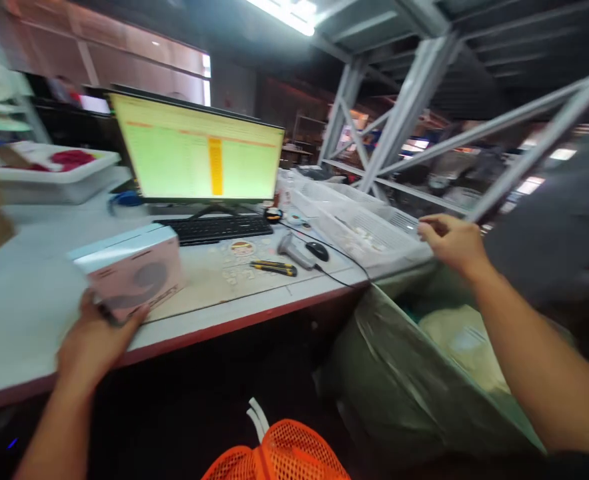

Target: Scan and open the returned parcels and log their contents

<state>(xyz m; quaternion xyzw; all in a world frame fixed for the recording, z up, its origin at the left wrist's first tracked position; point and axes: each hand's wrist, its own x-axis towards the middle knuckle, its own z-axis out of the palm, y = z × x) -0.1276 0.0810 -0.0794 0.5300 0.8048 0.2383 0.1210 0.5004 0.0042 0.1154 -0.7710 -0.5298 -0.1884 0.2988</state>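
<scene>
My left hand grips the lower edge of a small pink and light-blue product box printed with a grey curved shape. The box is tilted over the front left of the desk. My right hand is raised at the right, by the far corner of a white plastic basket and above a large green sack. Its thumb and forefinger are pinched together. Whatever may be between them is too small and blurred to make out.
A lit monitor stands behind a black keyboard. Yellow-black utility knives, a barcode scanner and a mouse lie on the desk. A white bin is at the left, an orange mesh below, grey rack posts behind.
</scene>
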